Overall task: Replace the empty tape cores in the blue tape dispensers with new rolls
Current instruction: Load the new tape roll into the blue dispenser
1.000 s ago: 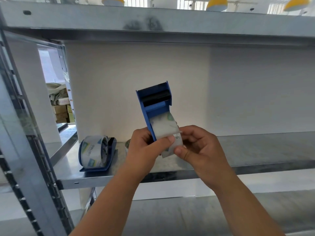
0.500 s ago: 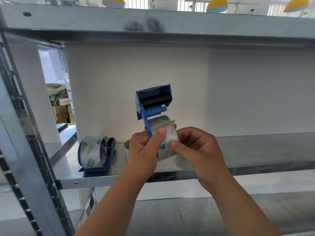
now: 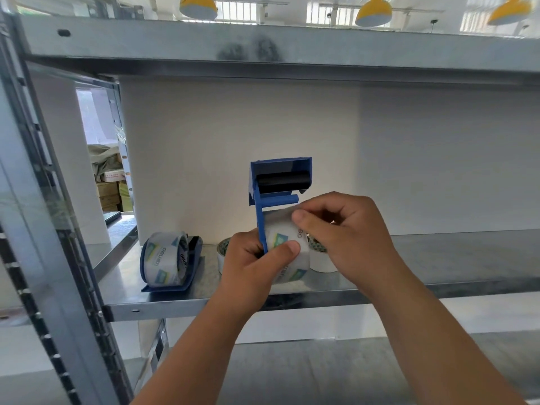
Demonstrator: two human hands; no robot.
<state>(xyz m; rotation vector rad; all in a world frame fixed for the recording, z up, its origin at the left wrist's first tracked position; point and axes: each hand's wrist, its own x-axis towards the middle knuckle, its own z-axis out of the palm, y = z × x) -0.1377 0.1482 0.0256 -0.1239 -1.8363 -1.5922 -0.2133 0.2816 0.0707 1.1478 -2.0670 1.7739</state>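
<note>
I hold a blue tape dispenser (image 3: 277,182) upright in front of the shelf, its black roller at the top. A clear tape roll (image 3: 287,247) with printed labels sits in its lower part. My left hand (image 3: 254,267) grips the dispenser's body and roll, thumb pressed on the roll's face. My right hand (image 3: 344,235) pinches the roll at its upper right edge. A second blue dispenser (image 3: 172,263), loaded with a clear roll, lies on the metal shelf (image 3: 438,258) to the left.
Behind my hands two tape cores or rolls stand on the shelf, one (image 3: 223,252) at the left and one (image 3: 321,258) at the right, both partly hidden. A steel upright (image 3: 43,229) rises at the left. Another shelf (image 3: 292,45) runs overhead, one more below.
The dispenser and both hands have tilted and shifted slightly right. My right hand rose from the roll's lower edge to its upper right edge, below the blue bar.
</note>
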